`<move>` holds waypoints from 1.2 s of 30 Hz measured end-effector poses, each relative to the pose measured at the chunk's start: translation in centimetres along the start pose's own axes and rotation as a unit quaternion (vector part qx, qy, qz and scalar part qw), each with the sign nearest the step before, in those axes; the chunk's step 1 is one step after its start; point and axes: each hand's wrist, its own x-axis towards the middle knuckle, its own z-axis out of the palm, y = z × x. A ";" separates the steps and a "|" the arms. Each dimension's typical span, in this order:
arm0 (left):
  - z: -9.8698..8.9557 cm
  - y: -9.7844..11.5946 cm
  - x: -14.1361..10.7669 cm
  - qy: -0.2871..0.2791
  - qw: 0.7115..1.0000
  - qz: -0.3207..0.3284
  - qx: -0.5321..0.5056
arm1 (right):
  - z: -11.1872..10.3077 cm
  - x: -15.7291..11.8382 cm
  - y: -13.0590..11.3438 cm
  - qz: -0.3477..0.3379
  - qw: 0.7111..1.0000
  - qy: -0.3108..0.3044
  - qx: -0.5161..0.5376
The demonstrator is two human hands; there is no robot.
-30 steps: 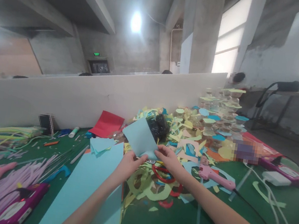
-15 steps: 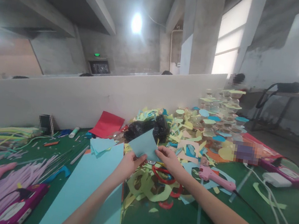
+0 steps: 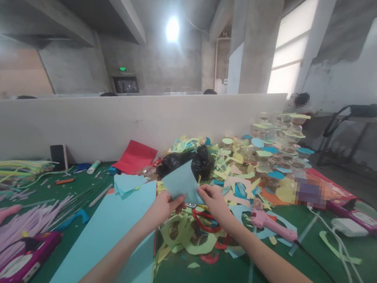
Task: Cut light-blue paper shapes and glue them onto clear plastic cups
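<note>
A small light blue paper sheet [image 3: 182,181] is held up in front of me, tilted. My left hand [image 3: 166,207] pinches its lower edge between thumb and fingers. At the sheet's right corner, the fingertips of my right hand [image 3: 214,202] close on the paper. Below my hands lie red-handled scissors [image 3: 207,221], partly hidden, on a heap of yellow-green paper offcuts [image 3: 191,236]. Under my left forearm is a large light blue sheet [image 3: 107,233], with smaller blue pieces [image 3: 129,183] on its top end.
Behind the hands sit a black plastic bag [image 3: 185,160] and a red sheet [image 3: 135,157]. To the right are a pink glue gun [image 3: 273,225] with its cord and stacked clear cups with paper discs [image 3: 274,159]. Lilac strips [image 3: 22,235] lie left. A white partition [image 3: 106,120] closes the back.
The blue paper has tilted very slightly between my hands. Both hands keep nearly the same place and grip.
</note>
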 end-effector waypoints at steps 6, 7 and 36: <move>-0.1 1.0 -0.4 -0.018 0.999 0.025 0.025 | -0.1 -0.1 -0.2 -0.016 0.999 0.015 -0.024; -0.1 1.1 -0.5 -0.018 0.999 0.027 0.030 | -0.1 -0.1 -0.2 -0.014 0.999 0.015 -0.028; 0.3 1.7 -0.9 0.006 1.000 0.009 0.029 | 0.3 0.2 0.6 -0.004 1.000 0.011 -0.018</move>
